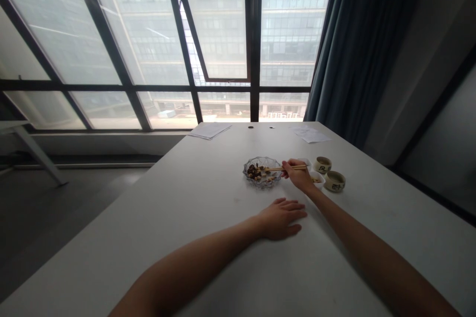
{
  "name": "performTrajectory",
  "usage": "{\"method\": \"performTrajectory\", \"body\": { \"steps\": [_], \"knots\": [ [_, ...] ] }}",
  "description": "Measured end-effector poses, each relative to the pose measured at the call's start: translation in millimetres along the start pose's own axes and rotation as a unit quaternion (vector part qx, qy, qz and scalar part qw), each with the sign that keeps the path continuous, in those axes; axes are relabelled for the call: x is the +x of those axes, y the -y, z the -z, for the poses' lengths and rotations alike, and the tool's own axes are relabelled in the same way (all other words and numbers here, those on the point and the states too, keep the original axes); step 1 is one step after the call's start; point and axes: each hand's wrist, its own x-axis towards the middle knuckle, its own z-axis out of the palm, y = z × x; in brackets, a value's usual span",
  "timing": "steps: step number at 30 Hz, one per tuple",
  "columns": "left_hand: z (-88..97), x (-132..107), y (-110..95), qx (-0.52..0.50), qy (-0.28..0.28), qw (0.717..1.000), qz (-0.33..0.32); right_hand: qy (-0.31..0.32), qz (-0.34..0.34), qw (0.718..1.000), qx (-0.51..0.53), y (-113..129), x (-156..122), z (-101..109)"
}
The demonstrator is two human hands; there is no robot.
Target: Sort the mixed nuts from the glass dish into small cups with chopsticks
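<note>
Left forearm (186,272) enters from the lower edge, its left hand (280,219) resting flat on a white table (193,208), fingers spread. Farther on, a ribbed glass dish (262,181) holds dark and pale food pieces (256,172). Chopsticks (273,169) reach left over the dish, tips above the food, pinched between the thumb and fingers of the right hand (297,176). Beside that hand stand a small white bowl (318,179) and two ceramic cups (334,181) with dark markings.
</note>
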Motion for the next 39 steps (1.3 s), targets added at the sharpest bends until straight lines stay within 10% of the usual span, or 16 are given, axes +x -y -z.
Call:
{"method": "performTrajectory", "body": {
  "steps": [26, 39],
  "knots": [
    [1.5, -1, -1, -0.004, 0.003, 1.000, 0.001, 0.015, 0.014, 0.999, 0.037, 1, 0, -6],
    [2.3, -1, -1, -0.005, 0.002, 1.000, 0.000, -0.177, -0.020, 0.983, -0.037, 59, 33, 120]
  ]
}}
